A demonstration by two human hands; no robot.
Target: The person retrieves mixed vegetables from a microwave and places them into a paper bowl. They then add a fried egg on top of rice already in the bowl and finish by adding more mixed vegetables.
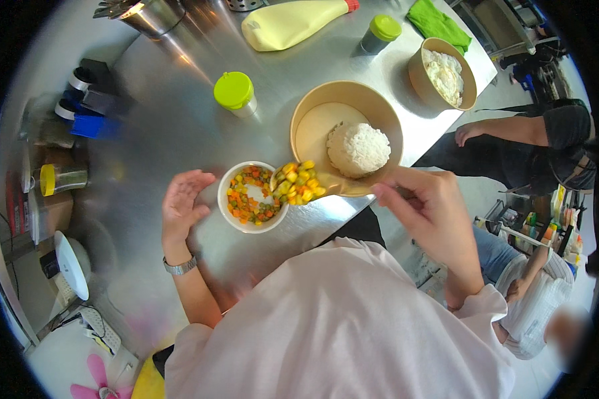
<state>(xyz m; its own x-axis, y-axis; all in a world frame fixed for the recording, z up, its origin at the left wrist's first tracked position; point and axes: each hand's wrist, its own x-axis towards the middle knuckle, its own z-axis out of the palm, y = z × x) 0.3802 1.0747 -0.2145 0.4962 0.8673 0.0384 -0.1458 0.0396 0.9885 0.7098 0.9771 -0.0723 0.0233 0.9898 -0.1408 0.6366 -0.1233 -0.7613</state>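
Note:
My right hand point(436, 213) pinches the handle of a gold-coloured spoon point(346, 187). Heaped on its bowl are corn kernels, peas and diced carrot point(298, 182). The spoon hovers over the right rim of a small white bowl point(251, 230), where more diced vegetables point(243, 211) lie scattered with the white bottom showing through. Beside that bowl's left edge rests my left hand point(185, 203), its fingers apart and holding nothing. A brown paper bowl point(308, 130) stands just beyond the spoon, with a mound of white rice point(359, 149) on its right side.
On the steel table point(160, 133) stand two green-lidded shakers point(234, 93), a pale yellow squeeze bag point(293, 25) and a metal container point(154, 16). Another paper bowl point(416, 78) with white food and a green cloth point(439, 25) sit far right. Two people are off the right edge.

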